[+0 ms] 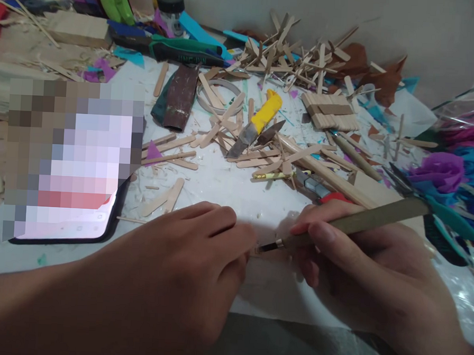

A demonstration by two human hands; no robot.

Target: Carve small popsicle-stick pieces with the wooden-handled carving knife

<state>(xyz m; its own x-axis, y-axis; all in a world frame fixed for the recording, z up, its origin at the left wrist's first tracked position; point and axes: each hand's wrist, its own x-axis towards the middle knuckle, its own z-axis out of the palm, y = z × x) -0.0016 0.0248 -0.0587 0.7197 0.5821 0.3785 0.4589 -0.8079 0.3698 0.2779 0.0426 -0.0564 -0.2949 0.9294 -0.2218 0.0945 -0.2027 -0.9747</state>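
My right hand [359, 263] grips a carving chisel with a thick olive wooden handle [378, 216], held like a pen. Its short metal collar and dark shaft [268, 247] point left, the tip close to the fingers of my left hand [188, 265]. My left hand is closed, back of the hand up, with its fingertips curled under. Whatever it pinches low over the white table sheet [220, 190] is mostly hidden; only a thin brownish edge shows by the chisel's tip.
A lit phone [103, 229], partly blurred out, lies at left. Beyond my hands are scattered craft sticks [257, 157], a yellow-handled knife [259, 118], a bundle of sticks [330, 112] and a stick pile [283, 53]. Purple and blue paper flowers [440, 169] stand at right.
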